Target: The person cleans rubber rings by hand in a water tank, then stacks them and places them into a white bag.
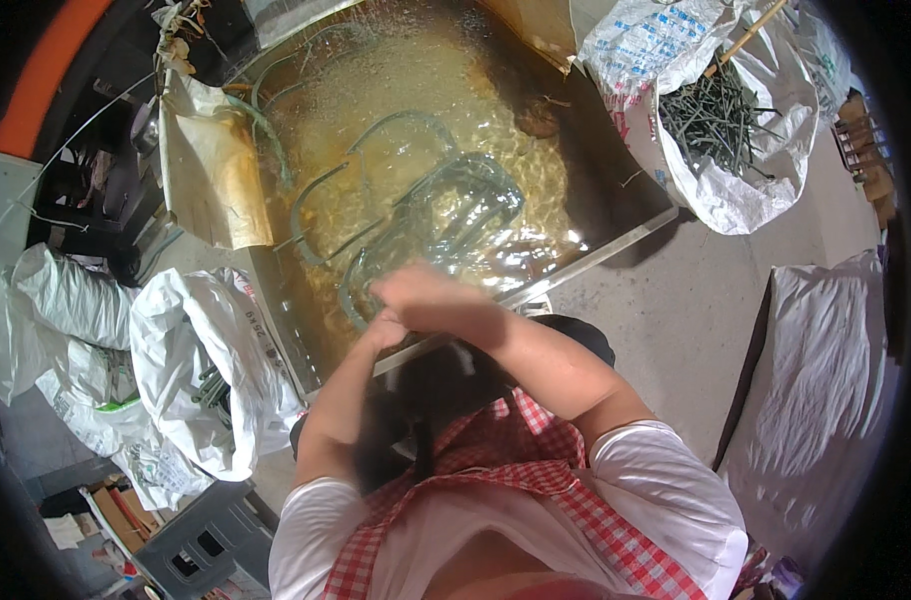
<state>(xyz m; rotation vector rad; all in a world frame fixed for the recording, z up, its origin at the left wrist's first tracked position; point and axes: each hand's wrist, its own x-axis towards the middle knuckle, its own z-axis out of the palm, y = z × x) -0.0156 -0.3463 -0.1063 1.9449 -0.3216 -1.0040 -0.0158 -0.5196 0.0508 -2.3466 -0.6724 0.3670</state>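
Observation:
Both hands meet above the near side of a water-filled tank (590,259). My right hand (418,294) is curled and slightly blurred, over the water by the near rim. My left hand (388,328) is closed just below it, touching or nearly touching it. What lies between the fingers cannot be made out. Close to the hands, a curved greenish strip (345,292) arcs through the water. Farther in, a bundle of dark green flexible strips (463,184) lies looped under the rippling, glinting surface. More bent strips (298,214) rest left of the bundle.
At the right, an open white woven sack (782,180) holds short dark sticks or strips (710,120). Another white sack (178,360) with green pieces stands left of the tank. A stained yellowish sheet (212,169) hangs over the left wall. A grey plastic crate (200,544) sits lower left.

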